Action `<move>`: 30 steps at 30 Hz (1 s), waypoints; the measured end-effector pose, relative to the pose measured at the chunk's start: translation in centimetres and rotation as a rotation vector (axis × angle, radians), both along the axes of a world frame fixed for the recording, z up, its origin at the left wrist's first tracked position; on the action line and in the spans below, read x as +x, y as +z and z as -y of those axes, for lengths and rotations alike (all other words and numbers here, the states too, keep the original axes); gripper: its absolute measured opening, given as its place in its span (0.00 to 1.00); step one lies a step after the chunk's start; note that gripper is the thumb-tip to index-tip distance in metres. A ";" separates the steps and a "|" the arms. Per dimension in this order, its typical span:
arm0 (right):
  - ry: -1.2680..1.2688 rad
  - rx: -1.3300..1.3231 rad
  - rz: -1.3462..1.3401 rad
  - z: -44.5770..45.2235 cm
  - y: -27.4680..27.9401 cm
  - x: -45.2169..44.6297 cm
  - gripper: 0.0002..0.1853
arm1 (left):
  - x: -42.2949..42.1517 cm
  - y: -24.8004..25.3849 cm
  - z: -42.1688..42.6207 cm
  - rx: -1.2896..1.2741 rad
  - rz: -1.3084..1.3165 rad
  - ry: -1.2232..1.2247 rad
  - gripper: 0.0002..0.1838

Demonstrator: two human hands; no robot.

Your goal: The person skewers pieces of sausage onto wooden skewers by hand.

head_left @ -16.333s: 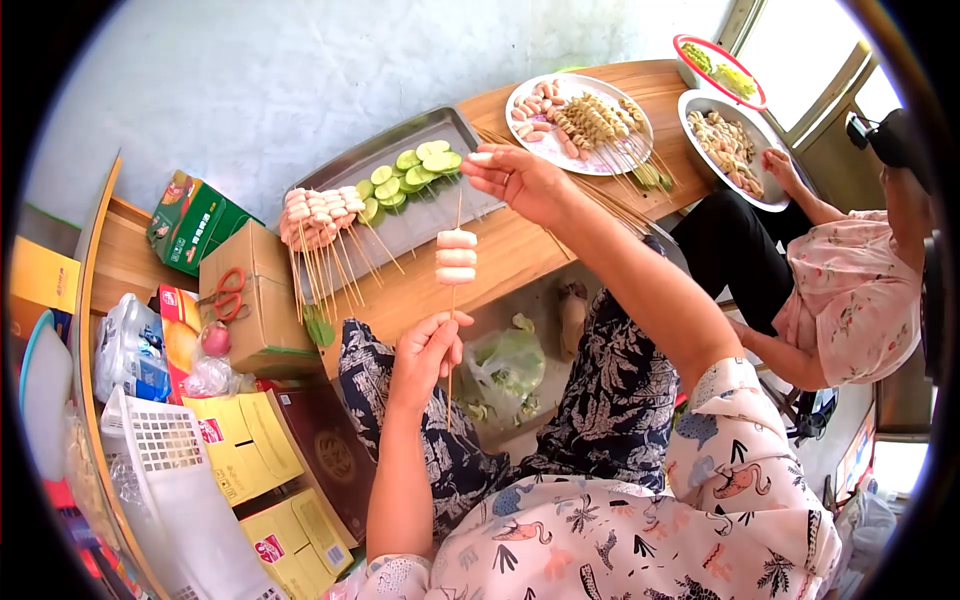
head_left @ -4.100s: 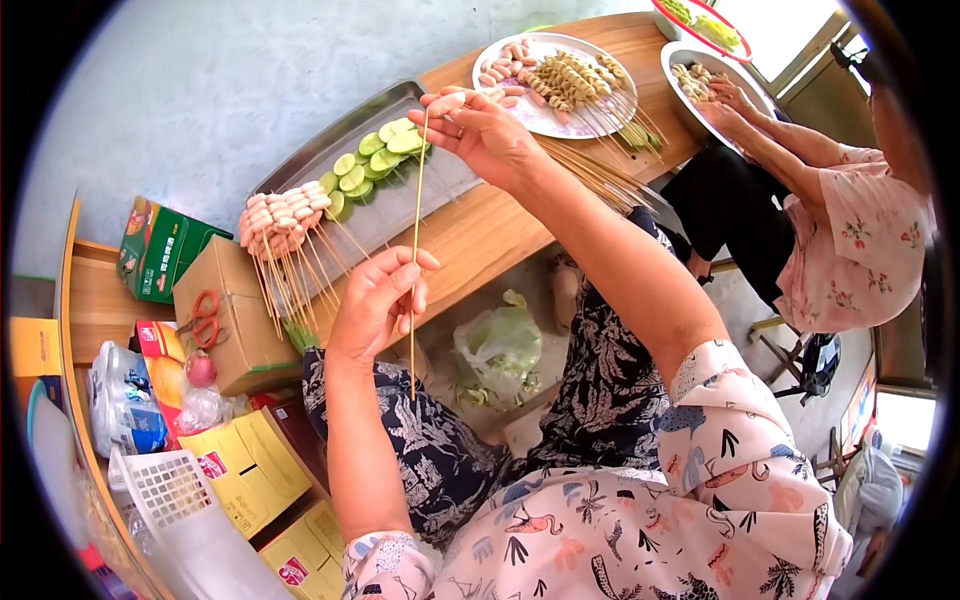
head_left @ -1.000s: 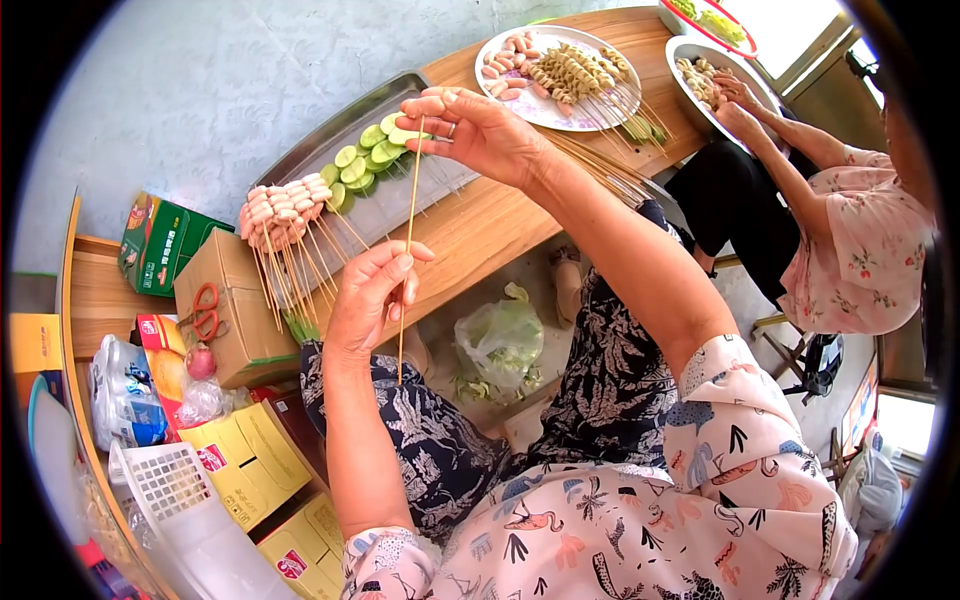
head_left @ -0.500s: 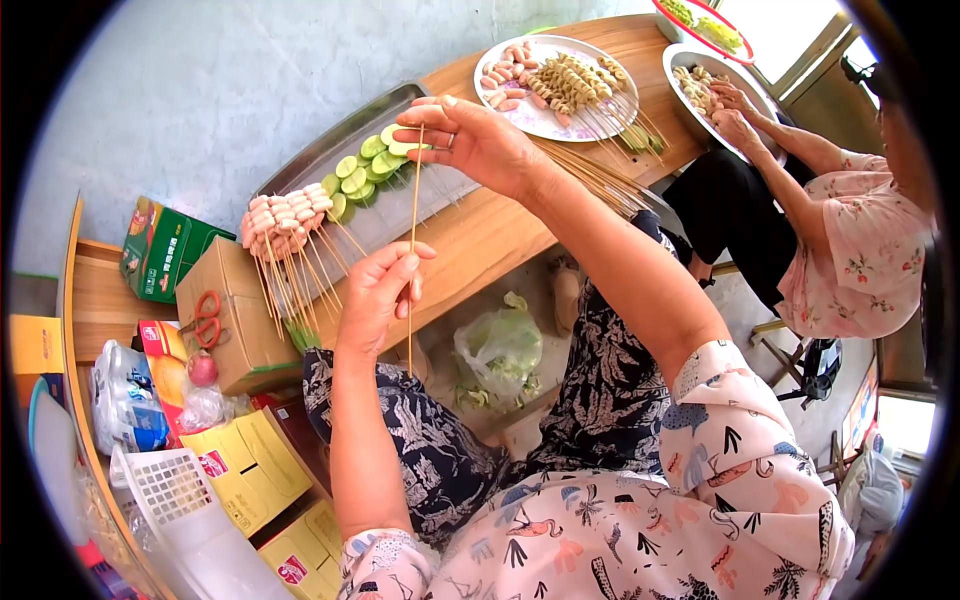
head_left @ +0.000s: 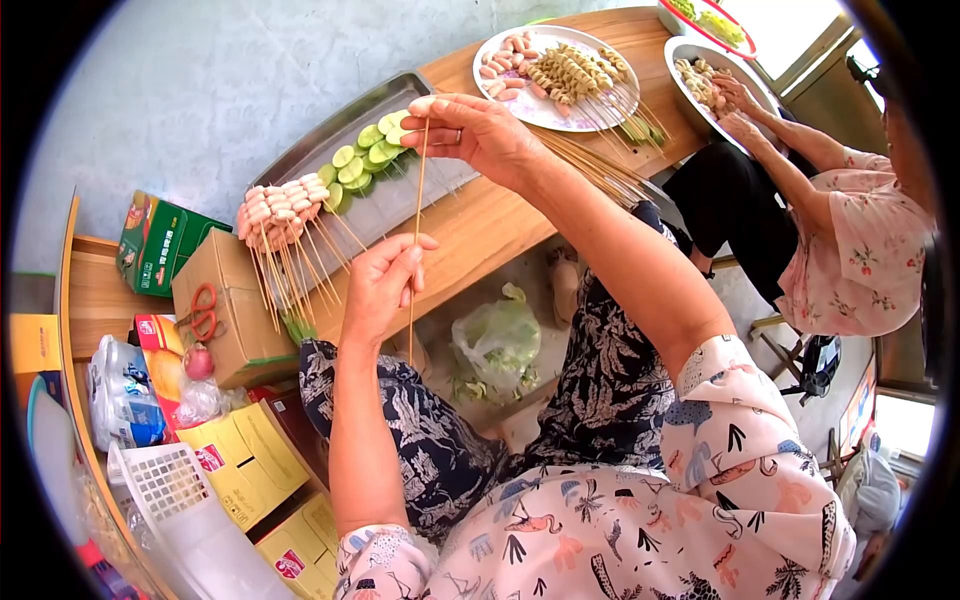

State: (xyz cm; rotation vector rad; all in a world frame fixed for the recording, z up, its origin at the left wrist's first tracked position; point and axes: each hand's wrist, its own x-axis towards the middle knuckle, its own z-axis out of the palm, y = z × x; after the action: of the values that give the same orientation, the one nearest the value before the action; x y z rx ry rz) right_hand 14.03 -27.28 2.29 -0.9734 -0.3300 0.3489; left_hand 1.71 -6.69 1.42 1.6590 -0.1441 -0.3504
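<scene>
Left hand (head_left: pixel 378 287), grip narrow, holds a skewer (head_left: pixel 420 190) near a wooden table (head_left: pixel 490 235) and pale wall (head_left: pixel 250 90).

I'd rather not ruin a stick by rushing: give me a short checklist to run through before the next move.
1. Bare skewer held by the left hand: ok.
2. Right hand at the skewer's upper end: ok.
3. Stretch of skewer between the hands free of food: ok.
4. Something pinched in the right hand's fingertips: cannot tell.
5. Sausage skewers lying with their meat on the metal tray: ok.
6. Co-worker's hands apart from yours: ok.
</scene>
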 end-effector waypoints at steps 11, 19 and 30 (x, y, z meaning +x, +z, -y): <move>0.107 -0.159 -0.038 -1.7 -0.5 -2.7 0.16 | 0.4 -0.1 0.2 -0.057 0.001 0.069 0.13; 0.187 -0.280 0.043 -1.4 -0.3 -3.4 0.18 | 0.7 0.1 0.3 -0.080 0.017 0.067 0.11; -0.443 -1.117 0.385 8.6 -9.6 8.6 0.11 | 0.9 1.4 0.5 0.001 0.140 0.109 0.12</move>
State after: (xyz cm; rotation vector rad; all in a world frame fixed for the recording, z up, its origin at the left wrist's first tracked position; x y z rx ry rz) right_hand 22.66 -35.91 -7.29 -2.1788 -0.2421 -0.1097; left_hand 2.59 -7.21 2.78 1.6844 -0.1574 -0.1523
